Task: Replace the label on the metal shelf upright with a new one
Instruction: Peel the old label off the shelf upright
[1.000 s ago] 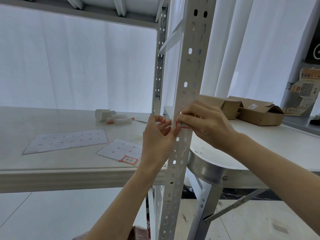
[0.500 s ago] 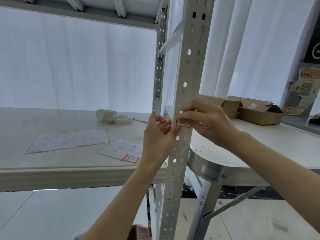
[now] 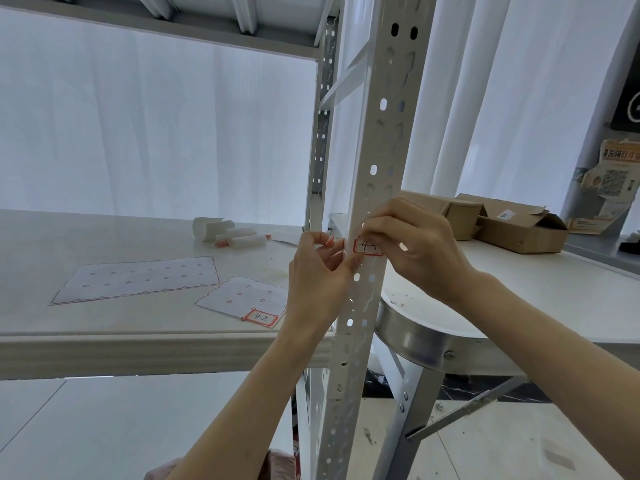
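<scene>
A perforated white metal shelf upright [image 3: 381, 140] runs top to bottom through the middle of the view. A small red-bordered label [image 3: 367, 246] marked "4-1" lies against its front face at hand height. My right hand [image 3: 412, 247] pinches the label's right end, fingers curled over its top. Just left of the upright, my left hand [image 3: 317, 275] has its thumb and fingertips at the label's left edge. On the shelf board, a second red-bordered label [image 3: 260, 318] marked "4-2" sits on the corner of a small backing sheet [image 3: 242, 297].
A larger label backing sheet [image 3: 138, 278] lies on the shelf board [image 3: 104, 341], with white paper rolls [image 3: 225, 233] behind it. To the right stands a round-edged metal table [image 3: 540, 306] with open cardboard boxes [image 3: 502, 223]. White curtains hang behind.
The "4-1" label has come more into sight on the upright as my right fingers shifted slightly right. My left hand has stayed at its left edge.
</scene>
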